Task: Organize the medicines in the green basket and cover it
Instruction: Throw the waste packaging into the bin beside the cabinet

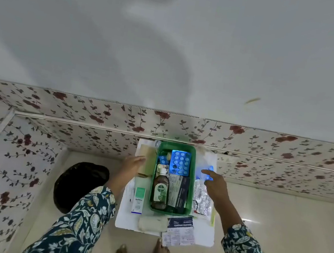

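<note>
Boxes (138,200), gauze roll (152,224) and foil strips (202,198) ring the green basket (189,186).

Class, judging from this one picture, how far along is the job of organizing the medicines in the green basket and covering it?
Partly done. The green basket already holds a brown bottle, a blue blister pack and a dark carton. In hand: the left hand reaches a beige box; the right hand touches a blue strip. Left: a small white-green box, foil strips, a bandage roll, and covering; no lid is on.
</note>
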Available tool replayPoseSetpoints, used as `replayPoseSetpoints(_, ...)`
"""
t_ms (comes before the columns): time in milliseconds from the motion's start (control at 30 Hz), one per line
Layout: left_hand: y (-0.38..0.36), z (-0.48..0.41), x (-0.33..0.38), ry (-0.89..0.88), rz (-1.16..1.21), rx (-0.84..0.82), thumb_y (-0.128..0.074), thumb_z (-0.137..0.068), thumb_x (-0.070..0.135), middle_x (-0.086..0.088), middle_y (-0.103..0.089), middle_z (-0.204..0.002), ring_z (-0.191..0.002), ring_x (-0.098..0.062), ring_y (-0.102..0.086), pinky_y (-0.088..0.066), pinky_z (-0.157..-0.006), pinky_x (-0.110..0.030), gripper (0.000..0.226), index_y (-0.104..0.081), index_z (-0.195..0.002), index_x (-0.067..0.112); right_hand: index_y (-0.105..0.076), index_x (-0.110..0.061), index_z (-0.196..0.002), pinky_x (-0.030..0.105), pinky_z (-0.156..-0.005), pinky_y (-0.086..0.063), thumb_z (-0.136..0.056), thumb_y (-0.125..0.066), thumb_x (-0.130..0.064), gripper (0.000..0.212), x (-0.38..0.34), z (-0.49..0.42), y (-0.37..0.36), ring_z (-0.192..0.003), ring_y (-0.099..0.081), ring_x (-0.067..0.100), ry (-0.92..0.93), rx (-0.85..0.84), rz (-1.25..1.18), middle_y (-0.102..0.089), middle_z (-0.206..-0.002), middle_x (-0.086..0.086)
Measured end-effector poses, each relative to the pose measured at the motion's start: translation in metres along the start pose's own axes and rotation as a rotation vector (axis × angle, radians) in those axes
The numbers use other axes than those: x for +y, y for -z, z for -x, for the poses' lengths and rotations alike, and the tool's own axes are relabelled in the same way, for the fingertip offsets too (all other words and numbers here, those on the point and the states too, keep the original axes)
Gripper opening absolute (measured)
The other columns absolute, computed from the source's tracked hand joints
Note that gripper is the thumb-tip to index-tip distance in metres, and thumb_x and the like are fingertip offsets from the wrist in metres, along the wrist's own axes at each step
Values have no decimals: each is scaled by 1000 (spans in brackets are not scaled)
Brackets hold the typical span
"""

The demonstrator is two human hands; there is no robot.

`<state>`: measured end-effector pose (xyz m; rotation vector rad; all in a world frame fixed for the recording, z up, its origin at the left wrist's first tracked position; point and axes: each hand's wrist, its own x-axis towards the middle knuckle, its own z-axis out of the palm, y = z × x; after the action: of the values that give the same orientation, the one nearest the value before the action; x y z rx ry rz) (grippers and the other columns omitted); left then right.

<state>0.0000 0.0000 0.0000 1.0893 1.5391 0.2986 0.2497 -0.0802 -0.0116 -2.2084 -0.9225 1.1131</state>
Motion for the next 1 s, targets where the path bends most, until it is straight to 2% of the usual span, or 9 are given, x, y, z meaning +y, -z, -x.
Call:
replayPoseSetpoints(100,-8,-27,-11,152,107,-29,-45,-97,24,-11,-46,-142,-135,-28,-40,-29,-113,-36,42,-47,-135,4,-61,-21,-122,39,-107,-34,-80,-52,1,49,11,-38,-13,-117,-49,28,-31,-112,265,-46,-140,19)
replayPoseSetpoints(167,-13,-41,-18,207,139,-73,-44,-97,30,-8,-42,-145,-135,-28,-39,-29,-115,-38,47,-45,-137,5,-55,-29,-127,39,-116,-23,-81,-55,-7,51,17,-62,-25,-139,-30,29,-86,-170,382,-28,-153,14)
replayPoseSetpoints(233,-17,-53,-23,224,169,-50,-48,-95,29,-9,-47,-141,-130,-29,-44,-35,-112,-40,46,-49,-133,4,-50,-35,-130,40,-114,-24,-81,-57,-15,53,24,-75,-33,-141,-26,29,-115,-205,462,-22,-156,7)
replayPoseSetpoints(400,-13,-64,-30,194,226,59,-55,-91,18,-20,-59,-127,-111,-33,-57,-48,-89,-40,34,-59,-118,-3,-48,-18,-134,38,-109,-28,-82,-58,-11,53,23,-77,-36,-136,-32,29,-102,-62,328,-43,-146,6)
replayPoseSetpoints(533,0,-41,-16,112,368,164,-51,-91,0,-10,-61,-97,-94,-23,-53,-46,-61,-16,17,-65,-98,-5,-60,-8,-120,31,-98,-34,-84,-52,2,38,-3,-37,-14,-130,-38,30,73,156,0,-55,-133,12)
replayPoseSetpoints(600,9,-23,-6,50,426,211,-49,-91,-3,-6,-59,-87,-85,-18,-52,-42,-63,-14,21,-65,-79,4,-66,-7,-109,31,-93,-38,-86,-51,1,29,-24,-12,-4,-116,-50,26,134,224,-131,-61,-123,13)
replayPoseSetpoints(800,48,17,-3,-34,427,263,-42,-87,-12,-12,-57,-107,-98,-24,-52,-43,-67,-25,30,-62,-87,11,-67,-8,-81,24,-65,-42,-85,-53,3,17,-114,55,-29,-73,-53,15,96,85,-500,-63,-82,7)
replayPoseSetpoints(900,69,31,-8,-55,482,261,-44,-85,-14,-13,-58,-108,-97,-23,-51,-41,-68,-26,38,-59,-78,20,-59,-11,-65,28,-61,-37,-79,-63,-9,16,-140,76,-81,-62,-45,16,53,-81,-496,-53,-63,2)
replayPoseSetpoints(1000,86,40,-24,-30,535,267,-48,-83,-15,-13,-58,-105,-99,-24,-52,-42,-75,-32,38,-59,-79,21,-47,-16,-64,29,-61,-36,-79,-68,-18,26,-150,82,-142,-64,-46,18,65,-151,-317,-51,-68,3)
